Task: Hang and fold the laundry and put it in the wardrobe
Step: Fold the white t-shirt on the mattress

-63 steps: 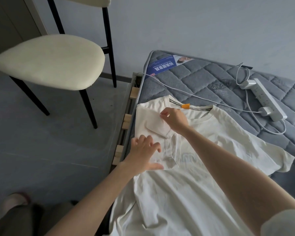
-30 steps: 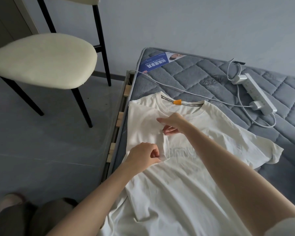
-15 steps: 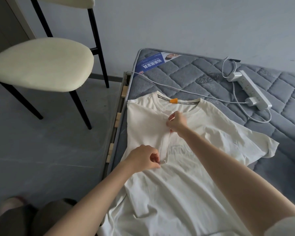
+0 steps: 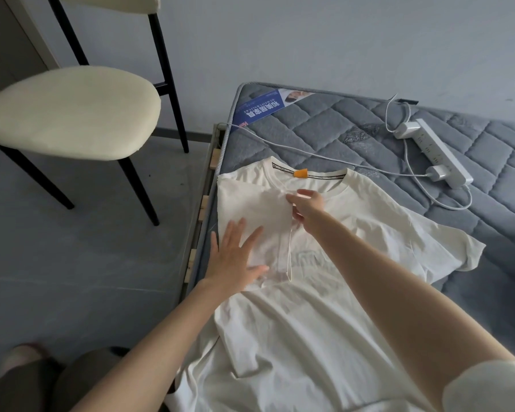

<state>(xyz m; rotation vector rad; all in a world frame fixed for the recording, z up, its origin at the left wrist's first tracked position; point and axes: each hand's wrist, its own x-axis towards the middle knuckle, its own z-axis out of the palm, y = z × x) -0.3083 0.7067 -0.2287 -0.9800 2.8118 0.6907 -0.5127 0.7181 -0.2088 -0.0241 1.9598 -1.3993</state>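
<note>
While left hand (image 4: 235, 260) pressed the T-shirt (image 4: 309, 322) at 9 o'clock, grip wide and flat, right hand (image 4: 305, 205) pinched its fold. Mattress (image 4: 324, 129) lay beneath.

One shirt (image 4: 309, 337), one chair (image 4: 69, 111), one power strip (image 4: 440, 156).

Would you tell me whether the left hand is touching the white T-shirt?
Touching. The head view shows the left hand lying flat, fingers spread, on the folded-in side of the white T-shirt.

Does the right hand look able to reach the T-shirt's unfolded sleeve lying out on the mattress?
Probably yes: only flat T-shirt cloth lies between the right hand and the unfolded sleeve, and the left hand presses the opposite, folded side.
</note>
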